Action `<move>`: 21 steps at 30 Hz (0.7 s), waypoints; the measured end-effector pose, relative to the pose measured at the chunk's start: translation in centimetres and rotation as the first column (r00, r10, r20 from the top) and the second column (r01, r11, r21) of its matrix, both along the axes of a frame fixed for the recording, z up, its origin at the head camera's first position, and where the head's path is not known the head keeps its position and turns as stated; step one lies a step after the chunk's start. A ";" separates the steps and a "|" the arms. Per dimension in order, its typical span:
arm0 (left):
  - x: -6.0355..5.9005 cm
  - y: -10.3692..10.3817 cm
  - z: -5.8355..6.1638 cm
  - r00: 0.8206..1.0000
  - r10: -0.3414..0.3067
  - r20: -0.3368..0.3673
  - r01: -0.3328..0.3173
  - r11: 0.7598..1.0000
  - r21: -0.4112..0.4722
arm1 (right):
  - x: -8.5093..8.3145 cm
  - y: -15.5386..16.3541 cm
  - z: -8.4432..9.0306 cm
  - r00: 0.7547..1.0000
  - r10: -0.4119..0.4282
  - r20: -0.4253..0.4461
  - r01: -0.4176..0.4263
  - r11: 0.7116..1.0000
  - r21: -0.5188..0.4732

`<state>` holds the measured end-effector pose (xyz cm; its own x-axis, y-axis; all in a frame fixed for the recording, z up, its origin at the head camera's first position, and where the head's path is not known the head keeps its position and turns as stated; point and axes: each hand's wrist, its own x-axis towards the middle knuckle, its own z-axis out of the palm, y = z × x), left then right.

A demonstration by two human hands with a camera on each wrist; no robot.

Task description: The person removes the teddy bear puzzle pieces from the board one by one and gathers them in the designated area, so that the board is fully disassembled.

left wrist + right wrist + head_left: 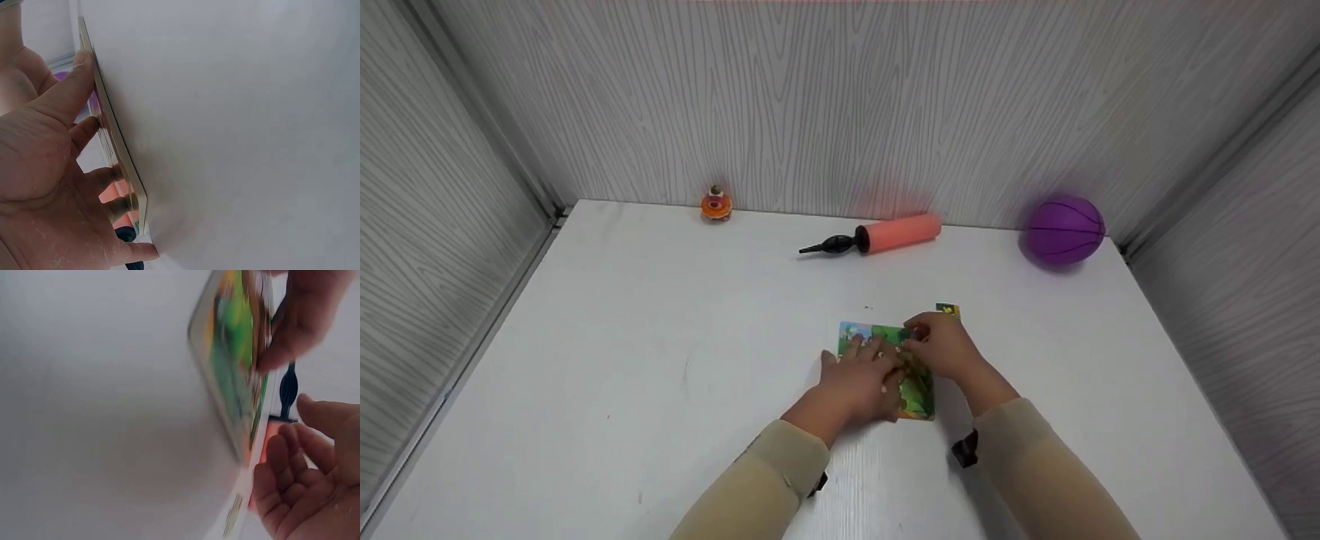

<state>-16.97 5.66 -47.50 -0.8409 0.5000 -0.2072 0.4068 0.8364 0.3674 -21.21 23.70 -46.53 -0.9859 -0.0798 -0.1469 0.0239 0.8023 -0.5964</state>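
A colourful jigsaw puzzle board [919,397] lies flat on the white table [660,337]. My left hand [864,371] rests on it with straight fingers. In the left wrist view those fingers [84,126] touch the board's thin edge [115,146]. My right hand [937,345] sits at the board's far right corner. The right wrist view shows its fingers [292,467] loosely curled over an empty palm beside the board [230,365]. One loose puzzle piece [947,309] lies just beyond the right hand.
A pink hand pump [885,234] with a black nozzle lies near the back wall. A purple ball [1063,229] sits in the back right corner and a small orange toy [716,204] at the back left. Grey panels enclose the table on three sides.
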 end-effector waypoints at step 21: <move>-2.0 -2.6 -0.8 0.992 0.118 -0.031 -0.117 0.993 0.033 | 0.0 -2.2 -1.4 0.987 -0.148 0.069 0.146 0.989 0.033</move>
<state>-18.98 3.10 -48.28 -0.9004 0.4029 -0.1643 0.3186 0.8676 0.3818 -21.16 21.50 -47.90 -0.9737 0.0704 -0.2168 0.1843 0.8030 -0.5668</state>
